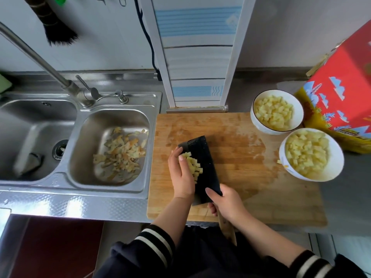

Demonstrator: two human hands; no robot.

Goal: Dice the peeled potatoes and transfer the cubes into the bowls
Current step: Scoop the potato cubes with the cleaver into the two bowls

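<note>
A black cleaver (pixel 202 161) lies flat over the wooden cutting board (pixel 241 177), with a small heap of potato cubes (pixel 193 165) on its blade. My right hand (pixel 226 203) grips the cleaver's wooden handle near the board's front edge. My left hand (pixel 181 175) presses against the left side of the cubes, fingers curved along the blade. Two white bowls stand at the board's right: the far bowl (pixel 259 121) and the near bowl (pixel 333 169), both holding diced potato. One loose cube (pixel 279 161) lies beside the near bowl.
A steel double sink (pixel 80 177) sits to the left; its right basin holds potato peels (pixel 122 153). A tap (pixel 40 59) reaches over it. A red patterned box (pixel 341 97) stands behind the bowls at the right. A tiled pillar (pixel 196 57) rises behind the board.
</note>
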